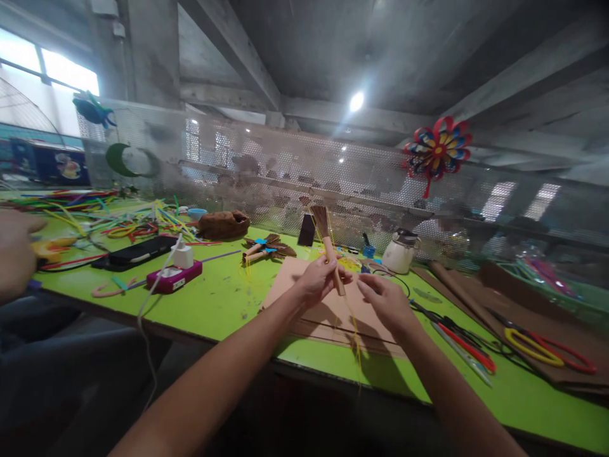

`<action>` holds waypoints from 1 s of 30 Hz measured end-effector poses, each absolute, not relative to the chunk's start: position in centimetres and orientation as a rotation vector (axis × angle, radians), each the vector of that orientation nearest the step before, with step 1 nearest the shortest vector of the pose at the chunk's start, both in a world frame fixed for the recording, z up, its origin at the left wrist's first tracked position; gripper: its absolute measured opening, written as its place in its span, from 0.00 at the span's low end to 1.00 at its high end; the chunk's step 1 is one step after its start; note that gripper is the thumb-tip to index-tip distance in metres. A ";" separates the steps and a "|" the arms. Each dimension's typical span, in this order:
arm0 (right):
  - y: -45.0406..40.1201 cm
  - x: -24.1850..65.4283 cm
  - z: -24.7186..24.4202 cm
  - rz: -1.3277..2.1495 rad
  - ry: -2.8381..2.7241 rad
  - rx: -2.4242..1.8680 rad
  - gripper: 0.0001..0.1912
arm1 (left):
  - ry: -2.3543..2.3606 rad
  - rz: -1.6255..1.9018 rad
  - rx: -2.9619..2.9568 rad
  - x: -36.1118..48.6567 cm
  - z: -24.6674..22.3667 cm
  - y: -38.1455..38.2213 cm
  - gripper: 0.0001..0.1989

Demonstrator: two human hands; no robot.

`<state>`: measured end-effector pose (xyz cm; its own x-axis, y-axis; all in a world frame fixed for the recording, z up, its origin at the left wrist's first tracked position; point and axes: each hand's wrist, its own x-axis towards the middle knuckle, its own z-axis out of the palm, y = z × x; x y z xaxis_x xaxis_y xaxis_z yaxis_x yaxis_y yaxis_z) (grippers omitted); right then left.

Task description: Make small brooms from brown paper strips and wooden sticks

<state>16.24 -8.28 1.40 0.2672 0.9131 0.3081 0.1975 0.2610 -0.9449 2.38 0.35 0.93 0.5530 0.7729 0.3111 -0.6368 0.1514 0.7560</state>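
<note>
My left hand (320,279) is closed round the tan handle of a miniature broom (328,244), held upright with a slight tilt. Its brown bristles fan out at the top, and yellow thread (356,343) trails from it down past the table's front edge. Close by on the right, my right hand (383,301) has its fingers apart, pointing at the handle; I see nothing held in it. Beneath both hands lie stacked sheets of brown cardboard (280,285). Similar small brooms (266,249) with blue bands lie on the green table (223,304) to the left.
Scissors (533,348) and a red-handled tool (469,348) lie right, near cardboard pieces (451,285). A white pot (400,251) stands behind. Leftward are a purple power strip (174,276), a black phone (137,252), coloured strips (137,222) and another person's hand (16,247). Mesh panel (285,165) behind.
</note>
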 end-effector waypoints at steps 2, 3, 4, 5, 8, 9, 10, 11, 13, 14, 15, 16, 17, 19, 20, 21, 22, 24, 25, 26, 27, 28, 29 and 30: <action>-7.9 14.8 2.0 0.861 -1.253 -1.173 0.19 | 0.162 1.053 0.999 2.2 1.1 0.4 0.05; -7.8 13.9 2.1 0.985 -1.249 -1.126 0.20 | 0.164 1.062 1.002 2.1 1.2 0.3 0.05; -7.6 13.2 2.1 1.105 -1.229 -1.076 0.21 | 0.169 1.064 1.005 2.0 1.2 0.3 0.05; -7.4 12.5 2.0 1.196 -1.199 -1.040 0.23 | 0.174 1.065 1.009 2.0 1.3 0.3 0.05; -6.8 11.5 1.3 1.208 -1.138 -1.075 0.23 | 0.181 1.070 1.017 1.9 1.3 0.3 0.05; -6.7 11.5 1.1 1.164 -1.133 -1.117 0.22 | 0.181 1.073 1.008 2.0 1.2 0.2 0.06; -6.5 11.6 0.8 1.119 -1.131 -1.158 0.21 | 0.180 1.074 0.995 2.1 1.2 0.2 0.06; -6.3 11.7 0.5 1.083 -1.133 -1.191 0.20 | 0.176 1.077 0.979 2.2 1.2 0.1 0.07; -6.1 12.0 -0.1 1.026 -1.149 -1.237 0.21 | 0.168 1.090 0.946 2.4 1.2 0.0 0.08; -5.9 12.2 -0.4 0.993 -1.162 -1.253 0.22 | 0.165 1.101 0.933 2.5 1.2 0.0 0.08; -5.7 12.3 -0.7 0.958 -1.178 -1.265 0.24 | 0.160 1.113 0.923 2.5 1.2 -0.1 0.07; -5.5 12.4 -1.0 0.924 -1.196 -1.274 0.25 | 0.153 1.122 0.914 2.5 1.2 -0.1 0.07; -5.3 12.5 -1.3 0.888 -1.214 -1.282 0.25 | 0.145 1.129 0.909 2.6 1.1 -0.1 0.07; -5.0 12.7 -1.8 0.820 -1.251 -1.294 0.26 | 0.133 1.127 0.919 2.5 0.9 -0.1 0.08; -4.8 12.8 -2.0 0.792 -1.270 -1.300 0.26 | 0.133 1.115 0.935 2.5 0.8 0.0 0.09; -4.8 13.0 -2.0 0.767 -1.288 -1.306 0.26 | 0.138 1.100 0.959 2.5 0.7 0.1 0.09; -4.7 13.3 -2.0 0.748 -1.305 -1.314 0.26 | 0.150 1.079 0.994 2.5 0.6 0.2 0.09; -4.9 14.1 -1.6 0.732 -1.342 -1.337 0.26 | 0.204 1.040 1.103 2.2 0.6 0.5 0.10; -5.1 14.6 -1.2 0.737 -1.361 -1.353 0.25 | 0.283 1.025 1.202 1.9 0.7 0.7 0.13; -5.4 15.2 -0.8 0.749 -1.380 -1.372 0.24 | 0.382 1.014 1.315 1.5 1.0 0.9 0.16; -5.7 15.9 -0.3 0.766 -1.398 -1.394 0.23 | 0.521 1.000 1.446 0.9 1.4 1.1 0.20; -6.1 16.6 0.2 0.789 -1.413 -1.416 0.23 | 0.733 0.967 1.628 0.2 2.0 1.3 0.23; -6.5 17.3 0.7 0.815 -1.426 -1.438 0.23 | 0.822 0.960 1.691 -0.7 2.6 1.4 0.24; -7.0 17.9 1.1 0.843 -1.437 -1.458 0.23 | 0.878 0.978 1.729 -1.5 3.4 1.5 0.23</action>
<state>17.93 -6.97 1.14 0.0943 0.9885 0.1183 0.3788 0.0742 -0.9225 -1.52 1.50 3.45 0.4267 0.8753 0.2277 0.1321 -0.3094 0.9417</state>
